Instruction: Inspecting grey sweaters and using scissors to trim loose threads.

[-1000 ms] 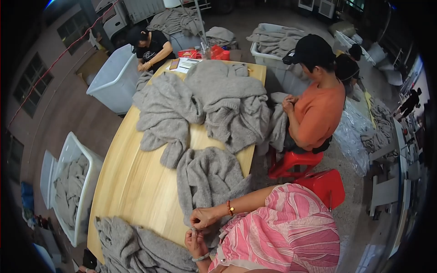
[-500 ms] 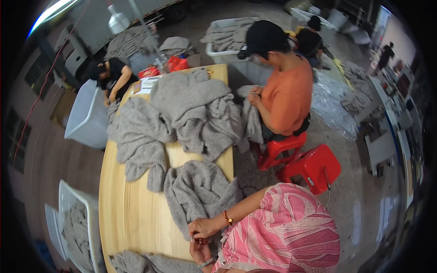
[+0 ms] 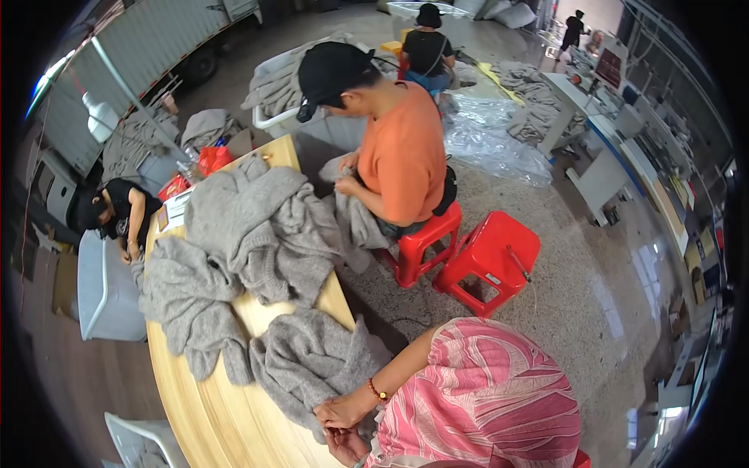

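Observation:
A fuzzy grey knit garment (image 3: 312, 363) lies bunched on the near corner of the wooden table, right in front of me. My right hand (image 3: 343, 411), a beaded bracelet at its wrist, is closed in a pinch at the garment's near edge. Just below it, my left hand (image 3: 347, 447) has its fingers curled up against the right fingertips. What the left fingers hold is hidden. More grey knit garments are heaped further up the table, a large pile (image 3: 253, 222) and a smaller one (image 3: 187, 300) to its left.
Beyond the wooden table (image 3: 199, 413), a person in orange (image 3: 406, 156) handles grey knitwear beside red stools (image 3: 495, 253). Another person (image 3: 129, 210) leans over a white bin (image 3: 113, 288) at left. A second bin (image 3: 144, 429) stands lower left. Plastic sheeting (image 3: 491, 140) covers floor behind.
The view has swung to the right, so the table and people sit further left and the table looks tilted. My hands stay together at the garment's edge.

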Tool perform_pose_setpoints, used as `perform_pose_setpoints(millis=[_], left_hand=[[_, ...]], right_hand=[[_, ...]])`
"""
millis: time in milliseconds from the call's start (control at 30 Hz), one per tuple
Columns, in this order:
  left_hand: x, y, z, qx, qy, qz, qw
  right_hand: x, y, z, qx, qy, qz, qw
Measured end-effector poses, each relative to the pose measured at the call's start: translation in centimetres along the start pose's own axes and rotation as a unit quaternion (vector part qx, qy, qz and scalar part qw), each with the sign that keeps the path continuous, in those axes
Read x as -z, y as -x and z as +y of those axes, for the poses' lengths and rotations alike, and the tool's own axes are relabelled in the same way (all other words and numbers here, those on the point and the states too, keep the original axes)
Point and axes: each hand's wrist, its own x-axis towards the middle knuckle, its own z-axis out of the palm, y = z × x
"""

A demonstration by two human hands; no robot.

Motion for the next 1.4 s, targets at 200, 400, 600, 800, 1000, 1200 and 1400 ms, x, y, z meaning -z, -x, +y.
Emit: perform_pose_setpoints(millis=[200,400,600,800,1000,1200,1400], left_hand=[[1.5,-2.8,-0.6,-0.004,-0.043,-0.012,0.999],[-4.5,2.2,-0.1,-0.098,-0.167,0.074,0.978],[-7.8,5.4,-0.3,-0.15,-0.148,0.143,0.967],[-7.2,4.8,-1.1,-0.167,-0.119,0.148,0.968],[-5.6,7.2,-1.6,-0.239,-0.012,0.129,0.962],[-4.3,9.2,-1.2,-0.21,0.029,0.103,0.972],[-2.3,9.5,-1.6,-0.243,-0.128,0.12,0.954]], right_hand=[[0.0,0.7,0.7,0.092,0.01,0.189,0.978],[0.2,1.3,-0.5,0.006,-0.05,0.028,0.998],[-1.2,1.7,-1.3,0.023,0.006,0.007,1.0],[0.9,0.7,-3.0,-0.005,0.005,0.028,1.0],[0.3,-0.9,-4.1,-0.084,-0.105,-0.107,0.985],[0.1,-2.7,-4.7,-0.12,-0.186,-0.263,0.939],[0.3,-4.5,-4.8,0.101,-0.035,-0.322,0.941]])
